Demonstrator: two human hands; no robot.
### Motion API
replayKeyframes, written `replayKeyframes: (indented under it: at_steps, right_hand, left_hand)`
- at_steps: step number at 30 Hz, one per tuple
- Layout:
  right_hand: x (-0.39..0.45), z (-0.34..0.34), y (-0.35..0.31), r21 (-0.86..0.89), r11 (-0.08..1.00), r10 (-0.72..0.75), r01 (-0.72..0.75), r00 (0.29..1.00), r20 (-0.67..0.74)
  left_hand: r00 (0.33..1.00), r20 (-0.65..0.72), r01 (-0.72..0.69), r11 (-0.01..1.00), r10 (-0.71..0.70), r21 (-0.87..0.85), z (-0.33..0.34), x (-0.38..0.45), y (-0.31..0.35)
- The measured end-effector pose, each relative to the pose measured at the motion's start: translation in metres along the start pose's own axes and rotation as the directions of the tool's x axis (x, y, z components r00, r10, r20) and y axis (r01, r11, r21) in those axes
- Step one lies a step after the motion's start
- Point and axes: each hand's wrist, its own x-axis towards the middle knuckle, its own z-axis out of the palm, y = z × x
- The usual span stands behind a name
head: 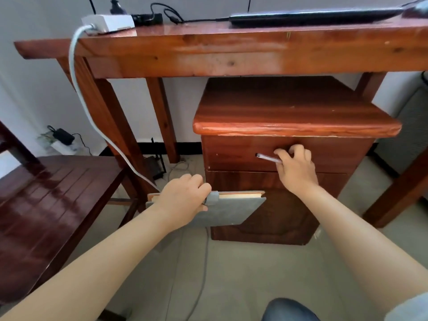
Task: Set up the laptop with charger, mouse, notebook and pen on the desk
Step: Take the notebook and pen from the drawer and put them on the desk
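My left hand [183, 200] grips a grey notebook [231, 210] by its spine-side edge, holding it in the air in front of the low cabinet. My right hand [295, 166] holds a pen [266, 157] between its fingers and rests against the cabinet's top drawer [231, 154], which looks closed. On the wooden desk [208, 49] above lies a closed black laptop [312, 17] with a charger cable [199, 19] plugged into its left side. A dark mouse [416, 9] sits at the desk's far right edge.
A white power strip [107, 23] sits on the desk's left end, its grey cord [92, 121] hanging to the floor. A dark wooden chair [46, 200] stands on the left. The low cabinet [289, 112] stands under the desk. Cables and a router lie on the floor.
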Motion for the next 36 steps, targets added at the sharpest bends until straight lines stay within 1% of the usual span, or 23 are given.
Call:
replayKeyframes:
  at_steps: [2, 4, 7, 9, 12, 14, 18, 20, 24, 26, 29, 32, 34, 36]
  right_hand:
    - [-0.004, -0.001, 0.0, 0.016, 1.0, -0.017, 0.017, 1.0, 0.009]
    - [-0.009, -0.009, -0.007, 0.019, 0.999, -0.038, 0.038, 0.998, 0.041]
    - [-0.013, -0.033, -0.028, 0.102, 0.995, -0.028, 0.017, 0.993, 0.112]
    - [-0.005, -0.052, -0.046, 0.141, 0.99, -0.002, -0.026, 0.981, 0.195]
    - [0.018, -0.088, -0.08, 0.11, 0.992, 0.018, -0.061, 0.935, 0.355]
    - [0.033, -0.117, -0.105, 0.103, 0.99, 0.045, -0.097, 0.906, 0.422]
    - [0.061, -0.179, -0.154, 0.115, 0.985, 0.055, -0.13, 0.863, 0.503]
    - [0.078, -0.211, -0.178, 0.115, 0.978, 0.086, -0.171, 0.846, 0.526]
    - [0.116, -0.26, -0.215, 0.167, 0.961, 0.107, -0.22, 0.854, 0.51]
    - [0.135, -0.272, -0.224, 0.193, 0.954, 0.109, -0.228, 0.867, 0.486]
    - [0.166, -0.28, -0.223, 0.219, 0.948, 0.106, -0.231, 0.878, 0.467]
    - [0.207, -0.281, -0.206, 0.257, 0.919, 0.138, -0.299, 0.855, 0.499]
    - [0.237, -0.282, -0.196, 0.277, 0.908, 0.133, -0.315, 0.843, 0.522]
    - [0.261, -0.284, -0.196, 0.27, 0.919, 0.101, -0.289, 0.833, 0.545]
  left_hand:
    - [0.997, 0.078, 0.02, 1.0, -0.022, 0.021, -0.001, 0.009, -0.003]
    - [0.99, 0.133, 0.039, 0.999, -0.038, -0.002, -0.011, 0.018, -0.008]
    - [0.976, 0.213, 0.056, 0.998, -0.047, -0.035, -0.041, 0.028, -0.019]
    - [0.962, 0.264, 0.084, 0.994, -0.065, -0.063, -0.067, 0.027, -0.03]
    - [0.938, 0.316, 0.19, 0.974, -0.142, -0.126, -0.114, 0.017, -0.053]
    - [0.921, 0.341, 0.254, 0.955, -0.191, -0.151, -0.152, 0.01, -0.071]
    - [0.898, 0.317, 0.356, 0.927, -0.304, -0.119, -0.243, 0.003, -0.118]
    - [0.891, 0.293, 0.389, 0.916, -0.347, -0.098, -0.287, 0.006, -0.145]
    - [0.875, 0.22, 0.455, 0.888, -0.432, -0.064, -0.355, 0.028, -0.192]
    - [0.858, 0.213, 0.486, 0.873, -0.467, -0.044, -0.375, 0.05, -0.203]
    - [0.841, 0.256, 0.497, 0.868, -0.476, -0.018, -0.394, 0.09, -0.207]
    - [0.81, 0.299, 0.525, 0.851, -0.504, 0.011, -0.409, 0.12, -0.22]
    - [0.803, 0.266, 0.551, 0.834, -0.534, 0.011, -0.421, 0.136, -0.231]
    - [0.793, 0.209, 0.581, 0.813, -0.572, 0.019, -0.429, 0.155, -0.243]
